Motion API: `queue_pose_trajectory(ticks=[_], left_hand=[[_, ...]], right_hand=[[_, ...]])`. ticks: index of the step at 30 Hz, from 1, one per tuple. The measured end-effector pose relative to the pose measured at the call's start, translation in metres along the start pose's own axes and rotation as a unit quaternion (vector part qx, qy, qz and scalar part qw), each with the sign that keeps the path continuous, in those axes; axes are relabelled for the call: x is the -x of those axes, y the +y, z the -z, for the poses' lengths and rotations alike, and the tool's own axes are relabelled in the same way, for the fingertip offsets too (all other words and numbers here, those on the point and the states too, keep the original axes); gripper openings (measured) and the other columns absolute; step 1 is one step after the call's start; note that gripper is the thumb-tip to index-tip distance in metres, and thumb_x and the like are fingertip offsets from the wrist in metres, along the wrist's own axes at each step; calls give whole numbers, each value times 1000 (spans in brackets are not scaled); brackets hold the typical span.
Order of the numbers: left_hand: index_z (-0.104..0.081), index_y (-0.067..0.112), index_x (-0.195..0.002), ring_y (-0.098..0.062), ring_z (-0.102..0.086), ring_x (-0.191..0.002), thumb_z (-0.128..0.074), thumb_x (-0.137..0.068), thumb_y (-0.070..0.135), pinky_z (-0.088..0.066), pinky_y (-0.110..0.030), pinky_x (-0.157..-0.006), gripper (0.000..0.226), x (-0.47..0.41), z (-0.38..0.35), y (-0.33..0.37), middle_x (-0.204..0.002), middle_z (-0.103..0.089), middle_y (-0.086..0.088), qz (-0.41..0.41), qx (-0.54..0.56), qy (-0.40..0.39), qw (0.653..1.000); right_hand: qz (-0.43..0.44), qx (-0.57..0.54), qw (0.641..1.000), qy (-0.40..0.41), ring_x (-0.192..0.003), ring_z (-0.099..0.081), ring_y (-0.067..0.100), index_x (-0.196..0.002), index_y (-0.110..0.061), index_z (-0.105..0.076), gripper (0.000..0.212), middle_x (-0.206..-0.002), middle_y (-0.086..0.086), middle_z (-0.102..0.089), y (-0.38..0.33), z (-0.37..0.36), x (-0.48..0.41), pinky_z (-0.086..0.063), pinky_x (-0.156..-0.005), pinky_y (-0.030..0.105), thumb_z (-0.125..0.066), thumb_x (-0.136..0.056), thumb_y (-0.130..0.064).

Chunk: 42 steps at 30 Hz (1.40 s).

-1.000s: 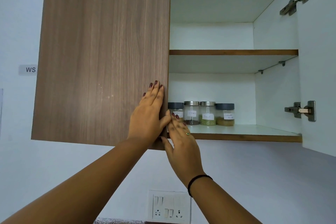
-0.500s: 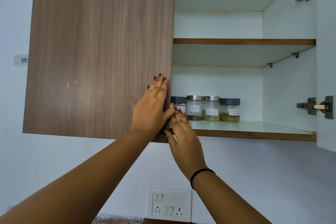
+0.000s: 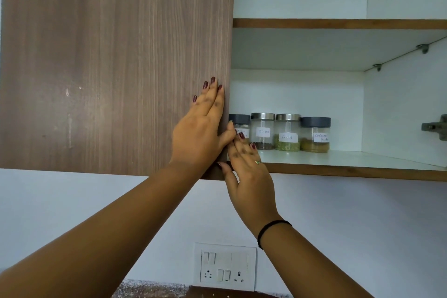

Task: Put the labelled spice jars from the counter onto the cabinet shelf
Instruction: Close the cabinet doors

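Four jars point(image 3: 278, 132) stand on the shelf point(image 3: 338, 161). Glass, smooth, likely light: grip around the body. Left hand point(image 3: 200, 128) flat on the door point(image 3: 116, 63), right hand point(image 3: 246, 169) open at its edge, holding nothing.

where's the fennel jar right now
In the head view, the fennel jar stands on the lower shelf, third from left, between the cloves jar and the coriander jar.

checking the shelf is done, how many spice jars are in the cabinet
4, in a row on the bottom shelf: a grey-lidded jar partly behind the door edge, cloves jar, fennel jar, coriander powder jar. The closed left door may hide more.
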<state>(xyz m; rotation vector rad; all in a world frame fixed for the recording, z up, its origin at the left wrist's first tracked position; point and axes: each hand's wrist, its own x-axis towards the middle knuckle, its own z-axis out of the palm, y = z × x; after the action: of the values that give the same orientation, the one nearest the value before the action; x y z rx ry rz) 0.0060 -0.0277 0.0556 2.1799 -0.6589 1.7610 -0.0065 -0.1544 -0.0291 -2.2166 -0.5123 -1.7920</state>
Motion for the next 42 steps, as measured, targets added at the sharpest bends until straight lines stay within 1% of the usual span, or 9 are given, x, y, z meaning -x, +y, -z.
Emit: queue_pose_trajectory(ticks=[10, 19, 22, 25, 29, 33, 37, 39, 42], left_hand=[[-30, 9, -153, -25, -31, -147, -51, -97, 40, -24, -32, -115, 67, 1, 0, 4, -160, -29, -10, -1, -18, -4, 1000], [-19, 13, -156, -21, -18, -151, -44, -101, 44, -12, -29, -118, 68, 1, 12, 8, -164, -17, -6, 5, -32, -57, 998], [-19, 15, -157, -18, -16, -151, -42, -101, 45, -10, -28, -118, 68, -1, 22, 8, -164, -15, -3, 7, -20, -70, 997], [-19, 16, -157, -18, -13, -152, -36, -101, 48, -10, -33, -122, 66, -2, 34, 7, -164, -13, -2, -4, -20, -94, 995], [-20, 16, -157, -20, -12, -152, -31, -99, 52, -13, -40, -124, 69, 1, 51, 16, -164, -15, -4, -5, -24, -95, 995], [-23, 16, -156, -19, -18, -151, -24, -95, 57, -16, -35, -122, 73, 6, 67, 40, -164, -18, -3, -6, 10, -80, 997], [-27, 17, -155, -19, -25, -149, -38, -100, 48, -24, -31, -115, 64, 13, 82, 63, -162, -24, -2, 10, 75, -52, 996], [-28, 17, -154, -19, -27, -148, -37, -98, 49, -26, -31, -114, 65, 16, 92, 68, -162, -26, -1, 12, 95, -43, 995], [-30, 15, -154, -20, -28, -148, -35, -96, 49, -28, -37, -117, 68, 20, 108, 70, -161, -28, -3, 13, 117, -43, 992]], right_hand=[[-7, -7, 1000, -6, -139, -41, 18, -140, -8, -51, 45, -146, 6, -51, -1, 2, 1, -30, -118, 32, -45, -101, -29], [-66, -49, 994, -77, -144, -33, 15, -145, -15, -46, 46, -153, 1, -42, -9, 18, -6, -32, -118, 34, -52, -100, -25], [-50, -27, 993, -106, -146, -31, 16, -148, -16, -40, 50, -155, 1, -38, -11, 30, -9, -29, -119, 34, -50, -101, -28], [-39, -13, 992, -118, -146, -30, 17, -149, -14, -38, 50, -156, 3, -36, -13, 45, -9, -24, -121, 32, -46, -102, -30], [-20, -11, 994, -104, -145, -32, 19, -148, -11, -40, 50, -156, 6, -37, -16, 69, -9, -25, -120, 33, -44, -102, -29], [6, -37, 998, -42, -137, -44, 20, -140, -9, -52, 43, -143, 7, -54, -16, 93, -11, -36, -115, 35, -49, -99, -21], [-1, -50, 999, 14, -125, -54, 19, -126, -8, -62, 32, -125, 5, -65, -22, 124, -14, -45, -106, 33, -53, -96, -16], [3, -39, 999, 20, -124, -54, 18, -125, -10, -62, 31, -123, 3, -66, -27, 139, -14, -45, -104, 29, -54, -95, -17], [-2, -14, 1000, 12, -125, -53, 18, -124, -11, -62, 32, -124, 3, -65, -36, 160, -15, -46, -103, 30, -55, -95, -21]])
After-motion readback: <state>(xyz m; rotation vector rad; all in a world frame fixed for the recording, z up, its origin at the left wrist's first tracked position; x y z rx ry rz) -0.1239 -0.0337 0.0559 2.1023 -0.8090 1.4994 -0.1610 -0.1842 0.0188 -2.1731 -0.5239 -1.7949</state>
